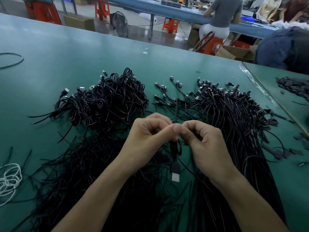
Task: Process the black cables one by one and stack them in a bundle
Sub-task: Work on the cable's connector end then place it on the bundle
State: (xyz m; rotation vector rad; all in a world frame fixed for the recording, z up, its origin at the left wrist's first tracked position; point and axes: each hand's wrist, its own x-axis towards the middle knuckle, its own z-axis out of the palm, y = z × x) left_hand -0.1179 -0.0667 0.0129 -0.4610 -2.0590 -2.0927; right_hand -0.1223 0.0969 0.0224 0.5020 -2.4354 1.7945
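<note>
My left hand (147, 139) and my right hand (205, 144) meet above the green table (66, 52), both pinching one folded black cable (175, 148). Its USB plug (175, 173) dangles below my fingers, and a thin black end sticks up between my fingertips. A heap of coiled black cables (108, 99) lies at the back left. A long mass of straight black cables (230, 114) with USB plugs at the far end stretches down the right. Thin black ties (93, 161) are spread under my left forearm.
A white cord (10, 180) lies coiled at the left edge. Small black pieces (294, 86) are piled on the adjoining table at right. Beyond the table's far edge are red stools, cardboard boxes, a floor fan and seated people at a blue bench.
</note>
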